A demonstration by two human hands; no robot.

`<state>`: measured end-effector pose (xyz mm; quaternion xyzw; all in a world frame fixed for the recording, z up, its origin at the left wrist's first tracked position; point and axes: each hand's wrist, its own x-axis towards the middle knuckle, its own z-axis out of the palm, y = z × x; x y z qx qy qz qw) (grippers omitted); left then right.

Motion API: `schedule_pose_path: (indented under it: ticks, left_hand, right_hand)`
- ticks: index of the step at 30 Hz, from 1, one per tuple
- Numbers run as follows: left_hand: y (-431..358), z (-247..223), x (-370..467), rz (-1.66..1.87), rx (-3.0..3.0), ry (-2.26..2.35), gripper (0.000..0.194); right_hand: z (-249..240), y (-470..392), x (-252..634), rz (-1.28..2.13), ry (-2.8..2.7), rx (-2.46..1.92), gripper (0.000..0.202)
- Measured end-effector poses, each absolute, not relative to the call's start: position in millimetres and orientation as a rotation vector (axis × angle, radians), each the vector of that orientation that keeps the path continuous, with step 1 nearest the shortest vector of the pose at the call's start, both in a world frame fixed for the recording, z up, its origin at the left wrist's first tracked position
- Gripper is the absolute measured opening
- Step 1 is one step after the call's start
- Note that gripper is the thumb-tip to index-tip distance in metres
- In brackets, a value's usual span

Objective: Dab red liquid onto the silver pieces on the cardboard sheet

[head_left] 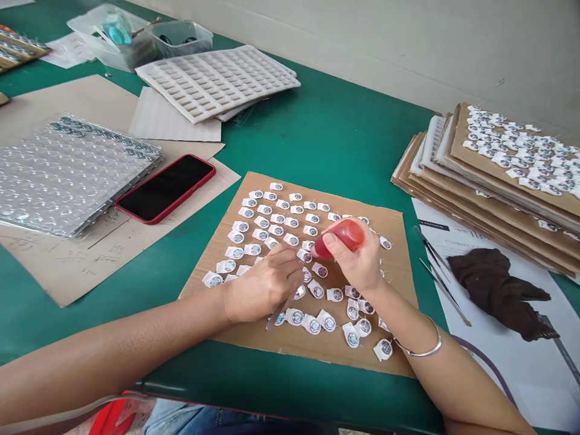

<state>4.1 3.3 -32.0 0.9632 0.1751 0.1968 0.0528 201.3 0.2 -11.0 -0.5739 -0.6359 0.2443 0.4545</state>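
My right hand (357, 260) is wrapped round a small red squeeze bottle (342, 237), tilted with its tip down to the left over the cardboard sheet (335, 353). Close beside it, my left hand (272, 281) is closed on metal tweezers (277, 313), whose back end sticks out below the palm; their tips are hidden. Rows of small round metal pieces on white tabs (312, 324) cover the cardboard, and one of them (304, 255) lies right at the bottle's tip. Both hands hide some pieces.
A phone (165, 187) and clear blister trays (67, 175) lie at left. White moulded trays (217, 78) and plastic tubs (181, 39) stand behind. At right are stacked cardboard sheets (475, 181), more tweezers (446, 290) and a dark cloth (498, 290) on paper.
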Motion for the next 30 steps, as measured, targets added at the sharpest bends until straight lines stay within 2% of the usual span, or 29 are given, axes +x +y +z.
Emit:
schedule_pose_path:
  ticks: [7, 30]
  left_hand:
    - [2.7, -34.1, 5.4, 0.696, 2.905, 0.511, 0.030]
    - [0.6, -31.2, 5.0, 0.592, 2.941, 0.541, 0.028]
  right_hand:
    - [-12.4, -0.5, 201.1, 0.621, -1.580, -1.422, 0.023]
    - [-13.2, -0.5, 200.5, 0.599, -1.587, -1.415, 0.022]
